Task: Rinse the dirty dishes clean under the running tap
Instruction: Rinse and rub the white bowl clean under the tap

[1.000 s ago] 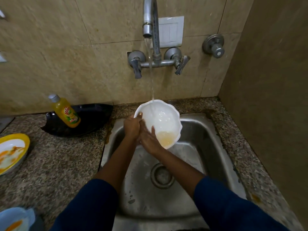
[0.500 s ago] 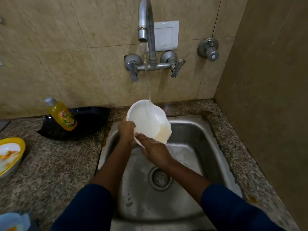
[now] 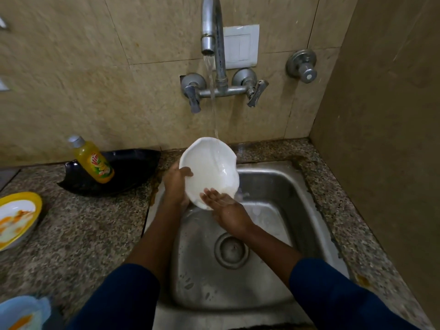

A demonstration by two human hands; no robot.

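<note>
A white scalloped bowl (image 3: 210, 166) is tilted over the steel sink (image 3: 281, 186), and the stream from the wall tap (image 3: 210, 32) hits its far rim. My left hand (image 3: 175, 184) grips the bowl's left edge, thumb over the rim. My right hand (image 3: 226, 208) lies palm up at the bowl's lower edge, its straight fingers touching the inside. Water runs off the bowl's right side into the sink.
On the granite counter (image 3: 83, 225) to the left stand a yellow soap bottle (image 3: 94, 160) in a black dish (image 3: 133, 167), a dirty yellow-rimmed plate (image 3: 16, 216) and a blue dish (image 3: 21, 310) at the bottom corner. The drain (image 3: 231, 250) lies below my hands. A wall closes the right side.
The bowl has tipped further to the right and the yellowish water in it has poured out. My right hand has slid down from inside the bowl to its lower edge.
</note>
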